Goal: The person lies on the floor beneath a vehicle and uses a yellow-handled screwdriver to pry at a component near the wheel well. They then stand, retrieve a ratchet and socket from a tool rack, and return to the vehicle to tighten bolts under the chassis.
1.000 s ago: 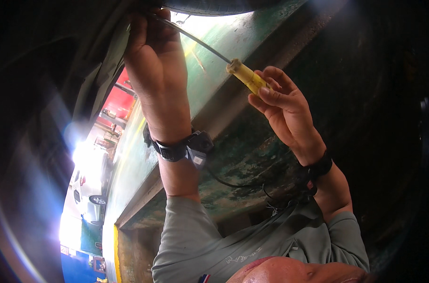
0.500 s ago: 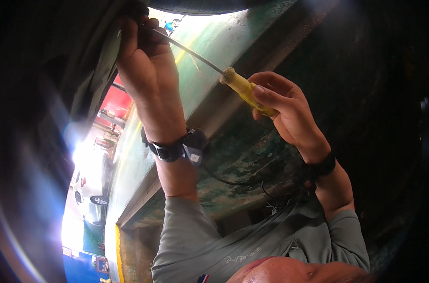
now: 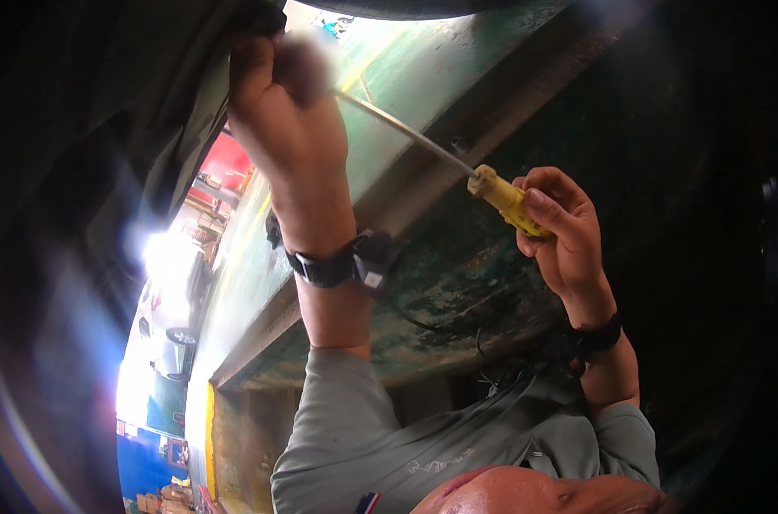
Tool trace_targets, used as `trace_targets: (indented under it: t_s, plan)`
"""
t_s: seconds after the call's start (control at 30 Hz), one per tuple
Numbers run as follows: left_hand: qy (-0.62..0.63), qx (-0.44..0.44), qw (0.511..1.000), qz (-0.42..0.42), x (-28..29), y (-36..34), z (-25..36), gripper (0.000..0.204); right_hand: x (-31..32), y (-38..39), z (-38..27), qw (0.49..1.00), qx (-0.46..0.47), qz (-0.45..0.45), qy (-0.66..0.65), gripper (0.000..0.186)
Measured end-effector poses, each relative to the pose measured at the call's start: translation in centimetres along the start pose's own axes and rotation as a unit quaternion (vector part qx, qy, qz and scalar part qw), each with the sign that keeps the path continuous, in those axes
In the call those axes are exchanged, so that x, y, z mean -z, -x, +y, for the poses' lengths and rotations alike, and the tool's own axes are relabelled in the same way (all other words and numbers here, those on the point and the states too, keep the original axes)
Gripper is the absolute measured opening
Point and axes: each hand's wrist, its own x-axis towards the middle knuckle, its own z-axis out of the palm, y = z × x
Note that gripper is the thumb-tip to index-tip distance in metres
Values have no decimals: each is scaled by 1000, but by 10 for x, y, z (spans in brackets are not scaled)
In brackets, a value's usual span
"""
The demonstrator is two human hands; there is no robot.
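My left hand is raised at the top beside a dark panel, its fingers curled, their tips blurred; what they hold is hidden. My right hand, lower on the right, is closed around the yellow handle of a screwdriver. The long metal shaft slants up toward my left fingers, and its tip is lost in the blur. Both wrists carry black straps, the left one with a small device.
Overhead curves a dark tyre. Behind my arms are a green, stained surface and a long ledge. A silver car, a blue wall and a yellow edge show at the left.
My right hand and the screwdriver have moved right and down over the last half second. My left hand has shifted slightly right.
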Motion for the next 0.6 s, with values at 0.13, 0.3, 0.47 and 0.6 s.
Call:
trace_targets:
  t_s: [0.13,0.3,0.47,0.6]
  plan:
    - [18,3,1000,-1,12,-7,-1,8,-4,-2,-5,1000,1,5,-15,15]
    - [62,107,990,-69,15,-9,18,7,1,5,-14,1000,-15,10,-7,17]
    - [-6,44,999,6,11,0,4,10,8,8,-14,1000,-11,6,-12,18]
    - [-42,73,995,49,14,18,-23,18,12,9,-18,1000,-7,14,18,23]
